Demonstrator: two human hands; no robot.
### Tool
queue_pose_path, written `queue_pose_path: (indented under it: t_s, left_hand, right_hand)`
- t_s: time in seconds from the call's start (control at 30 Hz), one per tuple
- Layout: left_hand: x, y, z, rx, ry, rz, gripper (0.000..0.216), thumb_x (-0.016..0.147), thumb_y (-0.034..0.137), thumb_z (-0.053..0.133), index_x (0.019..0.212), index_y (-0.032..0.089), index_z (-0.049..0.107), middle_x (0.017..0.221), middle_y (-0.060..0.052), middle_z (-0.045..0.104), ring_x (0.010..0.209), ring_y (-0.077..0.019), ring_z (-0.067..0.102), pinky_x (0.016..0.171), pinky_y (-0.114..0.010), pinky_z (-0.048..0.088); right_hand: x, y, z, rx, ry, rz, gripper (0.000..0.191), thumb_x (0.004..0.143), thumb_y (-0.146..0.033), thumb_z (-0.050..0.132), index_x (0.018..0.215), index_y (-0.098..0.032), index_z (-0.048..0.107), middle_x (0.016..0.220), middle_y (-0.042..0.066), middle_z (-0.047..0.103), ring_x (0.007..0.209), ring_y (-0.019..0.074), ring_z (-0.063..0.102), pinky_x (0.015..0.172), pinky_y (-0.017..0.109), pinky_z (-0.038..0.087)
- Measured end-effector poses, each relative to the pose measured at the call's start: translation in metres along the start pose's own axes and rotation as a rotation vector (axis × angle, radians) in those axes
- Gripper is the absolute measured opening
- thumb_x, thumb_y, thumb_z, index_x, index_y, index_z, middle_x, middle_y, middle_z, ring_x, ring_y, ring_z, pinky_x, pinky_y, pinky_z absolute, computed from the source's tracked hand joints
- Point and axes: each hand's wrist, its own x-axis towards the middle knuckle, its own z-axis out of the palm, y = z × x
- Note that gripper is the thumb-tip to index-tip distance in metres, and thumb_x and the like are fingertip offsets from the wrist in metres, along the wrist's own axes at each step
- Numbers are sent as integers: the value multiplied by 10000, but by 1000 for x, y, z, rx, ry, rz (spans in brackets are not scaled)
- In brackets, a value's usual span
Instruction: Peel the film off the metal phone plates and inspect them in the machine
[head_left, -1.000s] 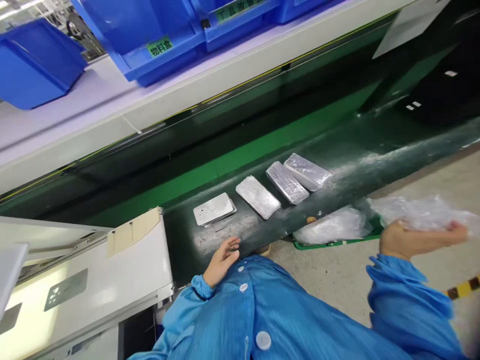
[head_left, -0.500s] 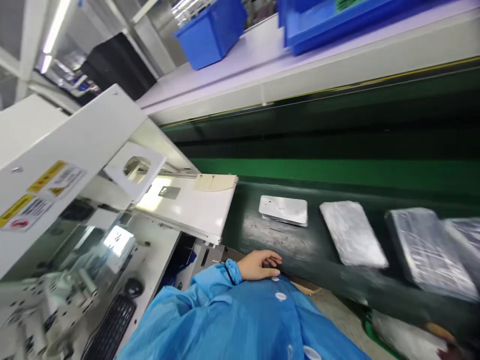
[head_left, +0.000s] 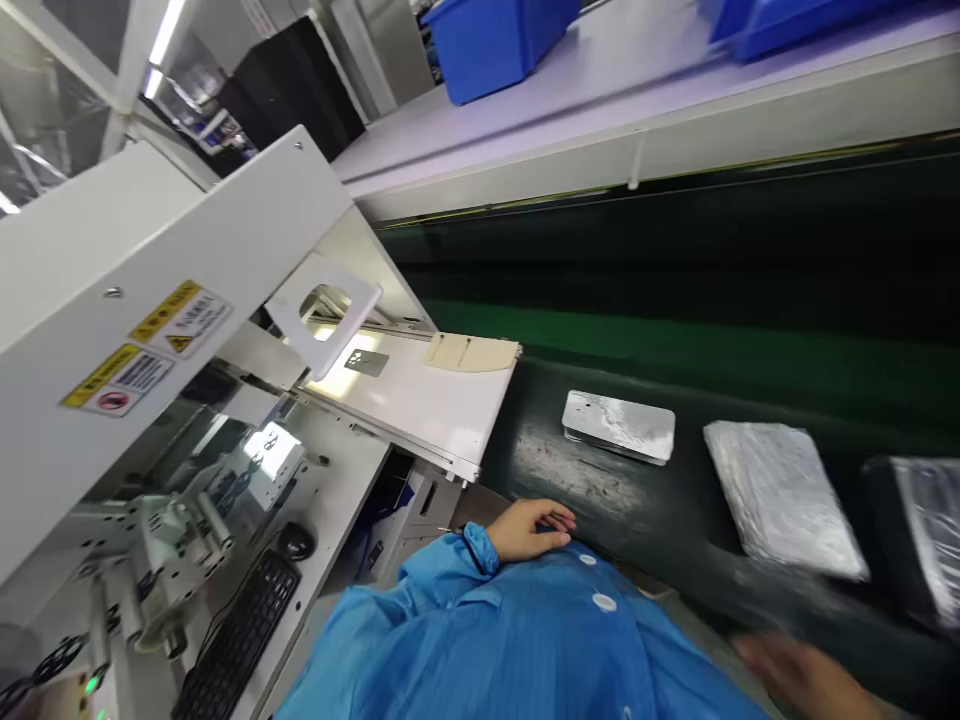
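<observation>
- Head view: the left hand (head_left: 534, 530) is at the near edge of the bench (head_left: 675, 530), against the jacket (head_left: 525, 640), fingers loosely curled with a gap at the thumb, holding nothing visible.
- The right hand (head_left: 814, 680) is blurred at lower right; whether its fingers are open or closed, I cannot tell.
- The plates (head_left: 619, 425) lie stacked on the bench, beyond the left hand.
- Right of them lies a wrapped pack (head_left: 784, 495), well apart from the machine (head_left: 420, 400).
</observation>
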Motion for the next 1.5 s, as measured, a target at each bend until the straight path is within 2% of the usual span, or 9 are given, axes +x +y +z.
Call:
queue_pose_path:
  t_s: [0.13,0.27,0.43,0.73,0.87,0.97,1.07,1.27,1.5]
  left_hand:
    - [-4,-6,-6,-26,9,81,350,805,296,624,1094,97,620,1069,-148,686,939,-184,659,901,-353,510]
    - [-10,-9,-14,-31,27,119,353,808,330,618,1077,101,628,1052,-141,693,941,-184,660,898,-344,510]
    - [-26,-20,-30,-102,96,99,409,804,412,621,1071,103,627,1045,-141,698,945,-183,662,905,-340,506]
    - [-45,-39,-54,-145,175,95,441,806,435,619,1078,89,621,1043,-154,700,947,-192,661,891,-358,506]
    - [-52,-41,-65,-132,195,109,408,816,405,611,1083,97,628,1044,-141,703,942,-185,660,890,-348,509]
    - [-60,-41,-74,-129,199,129,381,830,389,591,1078,103,636,1048,-133,703,961,-185,657,903,-339,506]
    - [-69,-43,-82,-148,217,176,401,836,410,577,1064,87,640,1028,-149,705,956,-204,663,896,-340,513]
    - [-86,-55,-97,-130,228,156,463,832,537,534,1020,130,648,1028,-130,709,971,-223,665,902,-344,510]
    - [-105,-75,-108,-174,337,48,531,800,645,496,1003,173,630,1032,-122,713,976,-240,667,881,-363,514]
  right_hand:
    - [39,-25,7,-139,-67,-118,360,890,-385,409,847,-218,724,812,114,736,744,255,698,678,372,584]
    - [112,-28,50,-441,-62,-266,408,874,-148,356,1196,-94,600,1262,179,606,1204,283,536,991,475,451]
    - [128,-4,77,-627,-157,-402,497,802,-10,333,1236,-40,572,1262,206,600,1210,277,534,962,463,472]
    - [131,12,67,-561,-237,-449,434,770,-23,371,1044,-100,699,1146,168,676,1093,257,612,926,438,502]
    - [141,11,55,-439,-102,-523,420,791,-71,353,1002,-142,708,1054,170,705,997,269,650,866,424,514]
    - [160,-31,51,-390,197,-508,281,860,-186,465,1007,-165,704,1024,163,713,946,282,670,795,386,514]
    - [186,-110,68,-302,451,-604,210,824,-189,595,1007,-198,698,930,72,748,806,211,699,664,302,512]
    - [231,-246,172,-229,-9,-681,370,882,-123,413,1140,-164,675,1147,107,688,1032,220,646,864,337,516]
    - [224,-261,262,-297,-306,-691,409,916,-182,364,1245,-100,594,1342,191,540,1269,329,465,1006,521,404]
